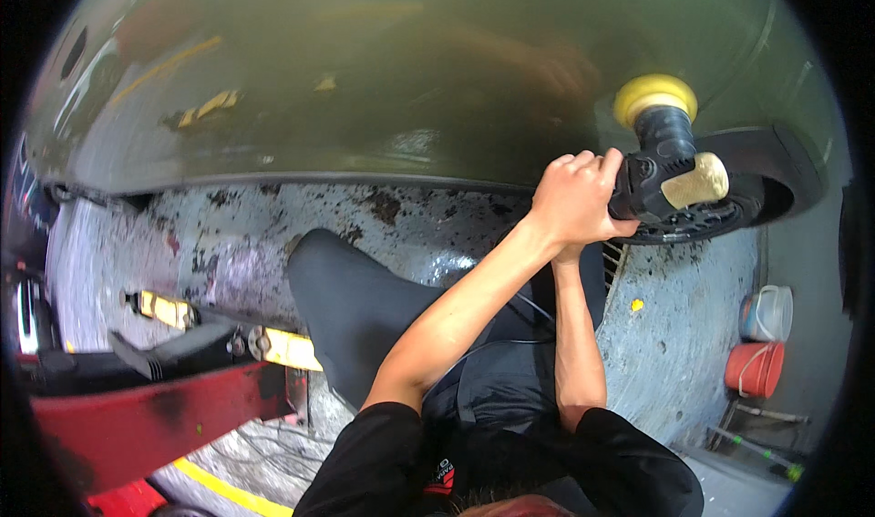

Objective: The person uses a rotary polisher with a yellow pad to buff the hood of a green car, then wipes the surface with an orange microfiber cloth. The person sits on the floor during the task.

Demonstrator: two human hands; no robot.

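A black power polisher [658,166] with a round yellow pad [656,98] is held up to the olive-green car panel [383,89], just above and left of the wheel [697,221]. The pad is at the panel's surface and looks slightly smeared. My left hand [576,196] is closed round the polisher's body, knuckles upward. Below it, mostly covered, is my right hand [567,251], close to the back of the polisher; its fingers are hidden. A pale yellowish patch [694,182] covers part of the tool. A thin cord [497,342] runs across my lap.
To the left, a red metal beam [173,417] carries black arms with yellow-wrapped ends [290,348]. A red bucket [755,369] and a white bucket [767,313] stand at the right wall. Dark specks and a small yellow scrap [637,305] lie on the grey floor.
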